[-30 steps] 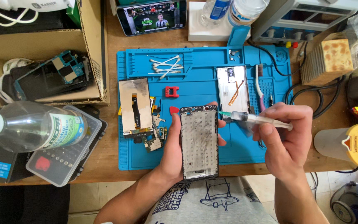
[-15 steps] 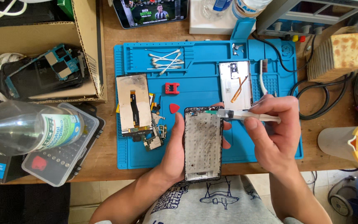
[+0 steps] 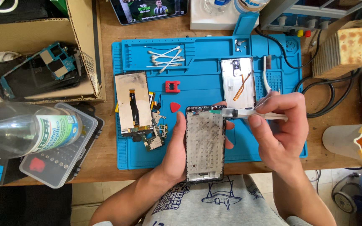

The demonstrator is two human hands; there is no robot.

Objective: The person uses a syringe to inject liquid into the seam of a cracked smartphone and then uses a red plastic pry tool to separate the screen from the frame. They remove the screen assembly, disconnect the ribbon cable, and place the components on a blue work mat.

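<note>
Your left hand [image 3: 177, 146] grips the stripped phone frame [image 3: 205, 144] upright over the blue mat [image 3: 197, 90]. Your right hand [image 3: 283, 125] is closed around a syringe [image 3: 248, 113], tip at the frame's top edge. The screen panel [image 3: 133, 102] lies apart, unfitted.

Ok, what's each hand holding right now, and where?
Left hand grips the phone frame by its long edges; right hand pinches the syringe along its barrel.

Bare phone frame [image 3: 205, 144] upright; syringe [image 3: 248, 114] at top.
</note>
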